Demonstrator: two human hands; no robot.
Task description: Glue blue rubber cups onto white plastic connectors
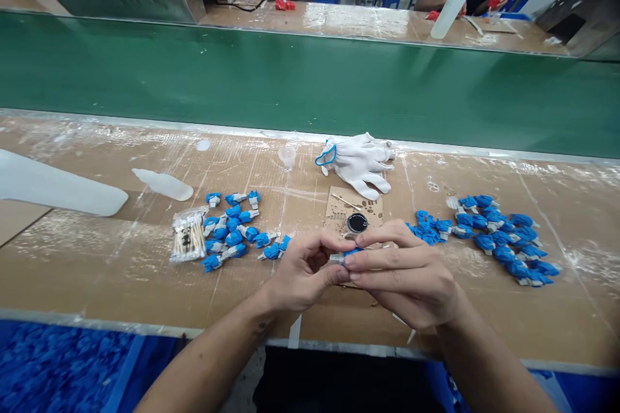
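Observation:
Between my two hands is a small blue and light-grey plastic part (338,259), mostly covered by fingers. My left hand (305,268) pinches its grey end with thumb and index finger. From the other side, the fingers of my right hand (411,271) close on the blue portion. Just beyond the hands, a small round pot of black liquid (357,223) rests on a stained piece of cardboard (334,208), where a cotton swab (345,201) also lies. Similar blue and grey parts are grouped to the left (232,232) and to the right (508,239).
A bag of cotton swabs (188,235) lies beside the left group. White gloves (361,161) sit near the green conveyor belt (290,84). At left are translucent bottle-like pieces (165,184). Across the belt, two people handle red parts near a squeeze bottle (450,10). A blue bin (62,361) is below left.

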